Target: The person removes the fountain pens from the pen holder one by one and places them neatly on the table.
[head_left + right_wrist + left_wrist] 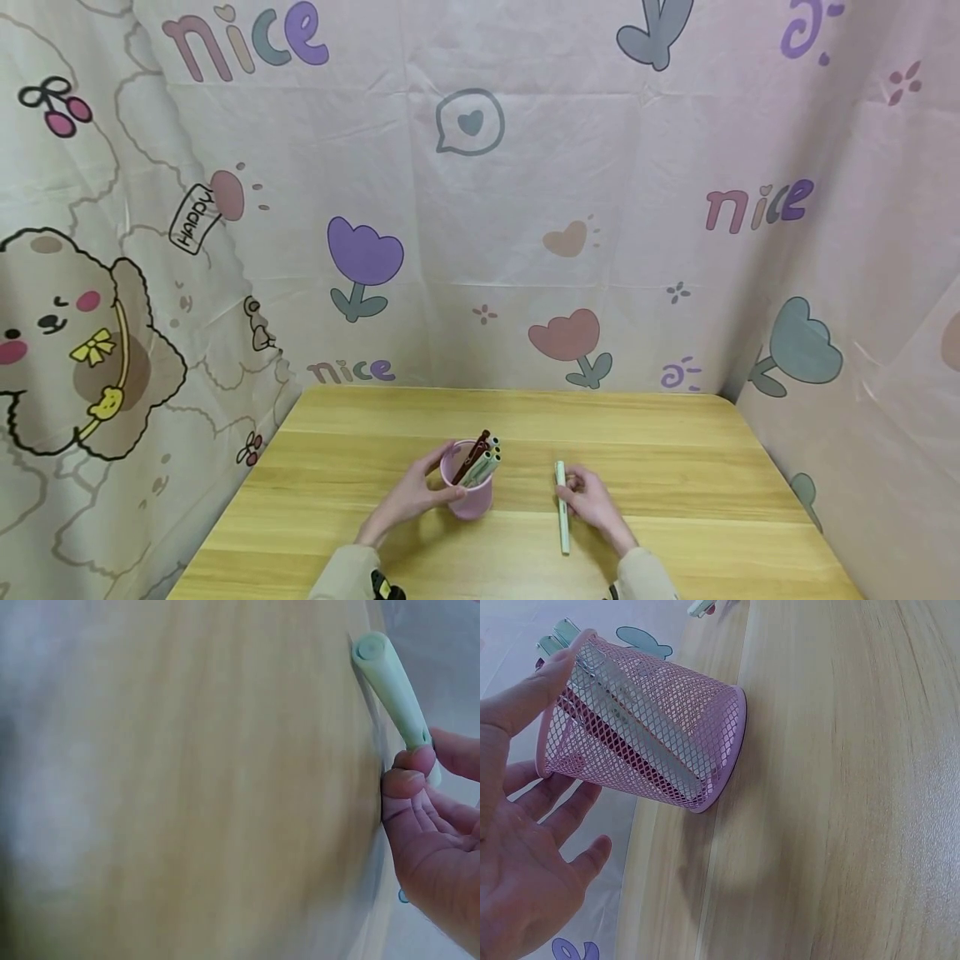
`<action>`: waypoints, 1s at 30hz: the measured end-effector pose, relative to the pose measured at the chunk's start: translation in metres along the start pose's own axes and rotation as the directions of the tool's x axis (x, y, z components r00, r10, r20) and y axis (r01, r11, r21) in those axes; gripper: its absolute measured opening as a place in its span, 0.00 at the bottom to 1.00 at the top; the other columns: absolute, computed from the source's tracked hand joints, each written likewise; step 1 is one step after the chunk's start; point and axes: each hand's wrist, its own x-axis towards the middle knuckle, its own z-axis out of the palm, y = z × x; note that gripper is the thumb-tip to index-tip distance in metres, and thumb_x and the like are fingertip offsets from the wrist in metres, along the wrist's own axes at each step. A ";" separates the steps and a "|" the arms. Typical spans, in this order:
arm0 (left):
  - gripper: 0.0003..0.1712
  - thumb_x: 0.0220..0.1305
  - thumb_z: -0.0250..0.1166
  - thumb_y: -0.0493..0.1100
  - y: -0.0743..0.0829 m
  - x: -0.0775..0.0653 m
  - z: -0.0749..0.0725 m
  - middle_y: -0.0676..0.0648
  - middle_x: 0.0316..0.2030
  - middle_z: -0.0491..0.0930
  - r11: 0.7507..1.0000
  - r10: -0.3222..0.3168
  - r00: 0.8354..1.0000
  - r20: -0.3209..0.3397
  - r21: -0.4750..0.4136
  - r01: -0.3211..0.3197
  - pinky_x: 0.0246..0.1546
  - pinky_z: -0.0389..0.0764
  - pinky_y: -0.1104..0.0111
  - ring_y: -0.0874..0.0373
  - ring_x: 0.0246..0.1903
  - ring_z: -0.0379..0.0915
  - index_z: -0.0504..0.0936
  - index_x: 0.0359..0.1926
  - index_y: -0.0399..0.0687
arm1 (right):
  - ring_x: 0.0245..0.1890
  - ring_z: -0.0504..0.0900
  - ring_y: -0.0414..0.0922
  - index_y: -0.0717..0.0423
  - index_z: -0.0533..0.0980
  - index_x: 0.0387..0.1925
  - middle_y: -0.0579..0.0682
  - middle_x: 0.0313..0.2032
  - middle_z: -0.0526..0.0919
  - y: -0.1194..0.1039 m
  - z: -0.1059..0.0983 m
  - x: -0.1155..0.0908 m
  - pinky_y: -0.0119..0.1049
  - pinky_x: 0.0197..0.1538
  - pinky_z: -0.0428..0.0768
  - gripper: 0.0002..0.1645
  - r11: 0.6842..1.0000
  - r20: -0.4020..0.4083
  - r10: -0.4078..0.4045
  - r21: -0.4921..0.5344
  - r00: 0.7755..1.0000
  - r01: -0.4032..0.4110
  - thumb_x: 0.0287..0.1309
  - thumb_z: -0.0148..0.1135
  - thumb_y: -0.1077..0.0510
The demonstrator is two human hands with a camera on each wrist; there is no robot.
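Note:
A pink mesh pen cup (472,504) stands on the wooden table, with a dark red pen (472,458) and several pale green pens (480,471) leaning inside it. My left hand (416,496) grips the cup at its top, thumb and fingers on either side of the rim. In the left wrist view the thumb (532,694) lies over the rim and the lower fingers are spread off the mesh wall. To the right of the cup, my right hand (592,500) pinches a pale green pen (563,525) between thumb and fingertips. One end of that pen (394,690) points away from the hand in the right wrist view.
The light wooden table (337,467) reaches back to a patterned cloth (480,333) hanging behind it. More printed cloth (90,250) hangs along the left side, and on the right side too.

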 end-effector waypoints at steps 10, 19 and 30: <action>0.53 0.59 0.74 0.44 0.005 -0.001 -0.002 0.30 0.73 0.61 1.000 0.011 1.000 0.009 -0.003 -0.011 0.70 0.53 0.27 0.27 0.72 0.55 0.53 0.76 0.31 | 0.19 0.73 0.37 0.76 0.73 0.53 0.50 0.26 0.74 -0.004 0.003 -0.002 0.22 0.20 0.72 0.21 0.996 -0.023 0.011 -0.091 1.000 -0.013 0.59 0.63 0.67; 0.54 0.59 0.74 0.46 0.000 -0.001 0.000 0.31 0.73 0.61 1.000 0.018 1.000 0.004 0.005 -0.018 0.70 0.53 0.27 0.26 0.72 0.55 0.53 0.76 0.31 | 0.18 0.74 0.37 0.74 0.72 0.57 0.50 0.26 0.75 -0.002 0.004 0.000 0.24 0.21 0.76 0.26 0.985 -0.018 -0.006 -0.172 1.000 0.002 0.58 0.64 0.67; 0.56 0.58 0.74 0.48 -0.002 0.000 0.000 0.31 0.74 0.60 1.000 0.005 1.000 0.002 -0.013 -0.005 0.70 0.51 0.28 0.27 0.73 0.54 0.53 0.76 0.32 | 0.20 0.74 0.40 0.75 0.67 0.63 0.50 0.27 0.75 -0.003 0.004 -0.001 0.24 0.21 0.77 0.33 0.982 0.010 -0.006 -0.189 1.000 0.008 0.58 0.65 0.68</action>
